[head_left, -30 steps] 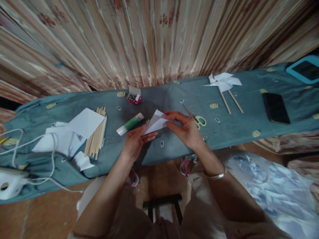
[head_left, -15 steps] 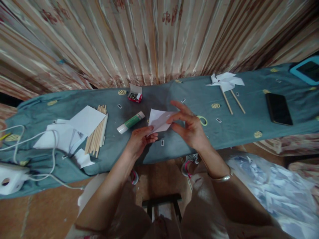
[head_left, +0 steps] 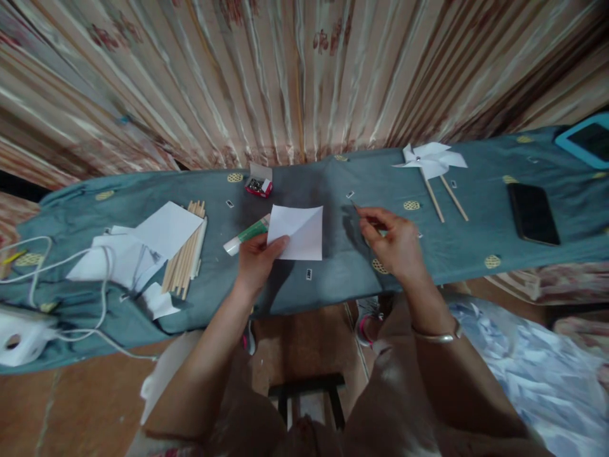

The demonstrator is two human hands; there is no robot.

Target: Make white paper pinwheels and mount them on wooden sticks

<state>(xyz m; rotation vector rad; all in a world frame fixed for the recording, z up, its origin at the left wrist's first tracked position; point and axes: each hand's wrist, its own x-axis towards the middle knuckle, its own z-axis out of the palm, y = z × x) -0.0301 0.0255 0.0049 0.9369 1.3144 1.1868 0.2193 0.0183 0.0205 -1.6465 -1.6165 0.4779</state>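
My left hand pinches a square of white paper by its left edge, thumb on top. A diagonal crease runs across the paper, which lies opened out above the cloth. To the right, my right hand is closed around a small pair of scissors. Their tip points up and left from the fingers, and most of the handle is hidden in the hand. Behind my left hand lies a green and white tube, partly covered by the hand and the paper.
A small red box of metal pins stands open at the back. Wooden sticks and white paper sheets lie left, near a white power strip. Paper pinwheels and a black phone are on the right.
The folded paper has been opened flat and stays in my left hand. My right hand has let go of it, moved right and picked up the scissors from the cloth.
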